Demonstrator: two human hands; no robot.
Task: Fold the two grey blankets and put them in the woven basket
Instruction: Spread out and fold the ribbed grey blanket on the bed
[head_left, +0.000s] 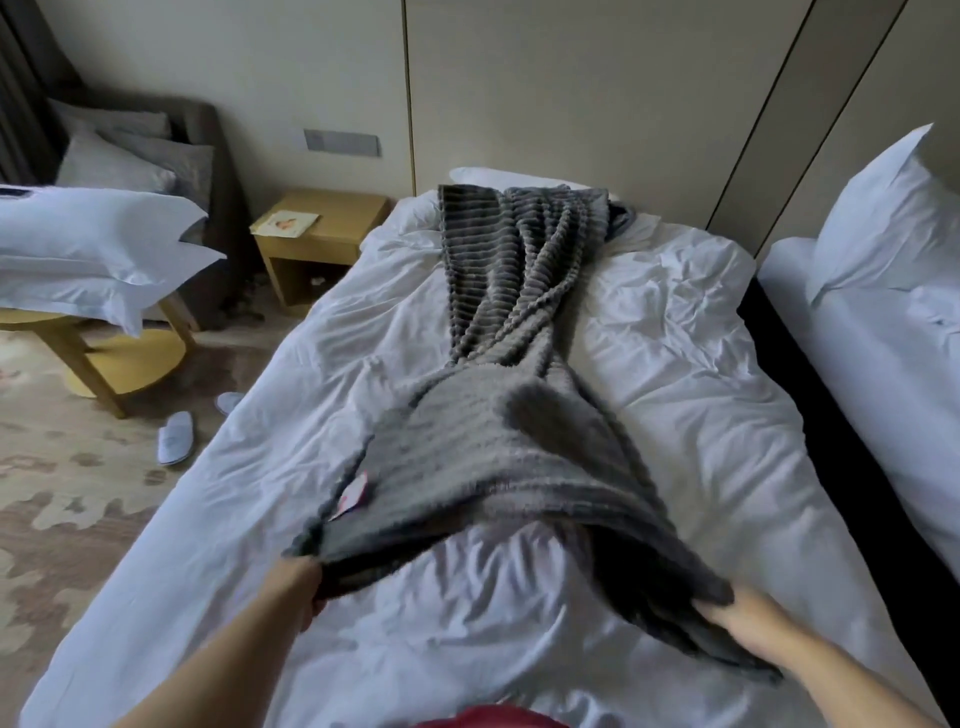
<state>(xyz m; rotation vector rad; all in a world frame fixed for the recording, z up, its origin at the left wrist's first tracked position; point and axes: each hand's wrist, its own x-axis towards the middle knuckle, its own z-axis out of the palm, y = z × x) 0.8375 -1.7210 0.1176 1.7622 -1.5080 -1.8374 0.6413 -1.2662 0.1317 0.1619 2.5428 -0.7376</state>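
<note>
1. Two hands hold one grey blanket (493, 457). The left hand (304, 587), at 7 o'clock, has its fingers curled round the near left corner. The right hand (737, 621), at 5 o'clock, grips the near right corner.
2. The blanket's near end is lifted off the white bed (675, 364). The rest lies bunched along it towards 12 o'clock, ribbed side up at the far end. One pale tag (356, 491) hangs at its left edge.
3. A darker bit of cloth shows at the far end; whether it is a second blanket I cannot tell.
4. One second bed (857, 364) at 3 o'clock carries one white pillow (878, 218).
5. One wooden nightstand (332, 228) at 11 o'clock has one card (285, 223) on top; its open shelf holds a small scrap, too small to tell.
6. Two white slippers (175, 437) lie on the carpet at 9 o'clock.
7. Two stacked white pillows (93, 249) rest on one round table (124, 364) at 9 o'clock.
</note>
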